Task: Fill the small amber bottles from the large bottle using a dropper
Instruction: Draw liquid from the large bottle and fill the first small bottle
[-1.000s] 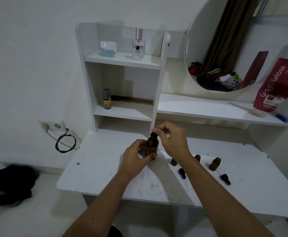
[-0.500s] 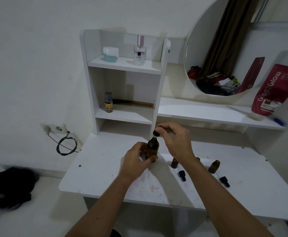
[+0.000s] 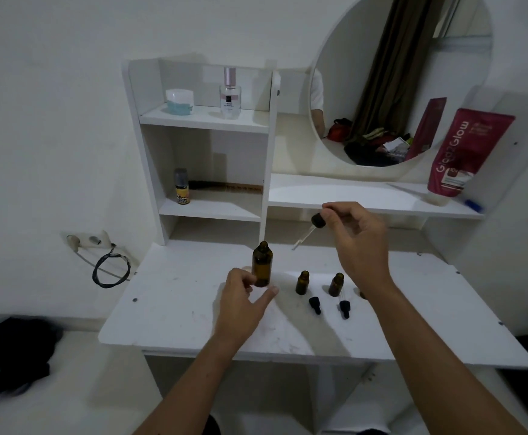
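Above the table point(image 3: 174, 309), right hand point(image 3: 358, 243) pinches dropper point(image 3: 314, 226), pipette tilted toward 7 o'clock. Left hand point(image 3: 243, 301) loosely open, touching large bottle point(image 3: 262, 265).

The right forearm point(image 3: 413, 324) hides most of a third small bottle point(image 3: 362, 295); the dropper point(image 3: 306, 230) tip blurs.

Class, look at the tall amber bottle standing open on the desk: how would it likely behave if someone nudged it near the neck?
The large bottle is tall on a narrow base, so it would probably tip rather than slide. It looks like glass, so likely rigid and breakable. Uncapped, it could spill whatever it holds.
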A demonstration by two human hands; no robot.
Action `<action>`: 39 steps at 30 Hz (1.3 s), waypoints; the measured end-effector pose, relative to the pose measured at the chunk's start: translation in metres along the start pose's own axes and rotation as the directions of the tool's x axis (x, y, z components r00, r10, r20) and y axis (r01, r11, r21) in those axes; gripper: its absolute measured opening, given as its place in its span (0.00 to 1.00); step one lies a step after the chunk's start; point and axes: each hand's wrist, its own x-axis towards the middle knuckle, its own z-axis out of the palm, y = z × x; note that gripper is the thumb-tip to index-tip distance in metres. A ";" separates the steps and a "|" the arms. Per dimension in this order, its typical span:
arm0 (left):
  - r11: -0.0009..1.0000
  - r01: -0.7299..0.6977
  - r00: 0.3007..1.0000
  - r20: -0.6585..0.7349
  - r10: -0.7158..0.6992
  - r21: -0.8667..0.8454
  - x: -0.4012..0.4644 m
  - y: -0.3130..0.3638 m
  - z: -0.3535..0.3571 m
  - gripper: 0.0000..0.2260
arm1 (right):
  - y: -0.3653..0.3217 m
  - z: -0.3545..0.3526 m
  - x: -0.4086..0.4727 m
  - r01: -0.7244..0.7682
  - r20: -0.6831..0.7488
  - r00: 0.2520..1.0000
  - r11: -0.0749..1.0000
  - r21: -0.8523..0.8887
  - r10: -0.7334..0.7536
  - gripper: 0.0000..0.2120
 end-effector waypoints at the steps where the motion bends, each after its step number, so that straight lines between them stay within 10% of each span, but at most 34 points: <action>1: 1.000 -0.017 0.999 0.037 0.017 -0.007 -0.005 0.002 0.005 0.19 | 0.004 -0.006 -0.004 -0.013 -0.003 1.000 1.000 -0.008 0.012 0.06; 39: 0.985 -0.152 0.965 0.225 0.132 0.078 0.018 0.012 0.069 0.11 | 0.055 0.004 -0.035 -0.006 0.110 0.994 0.988 -0.152 0.023 0.03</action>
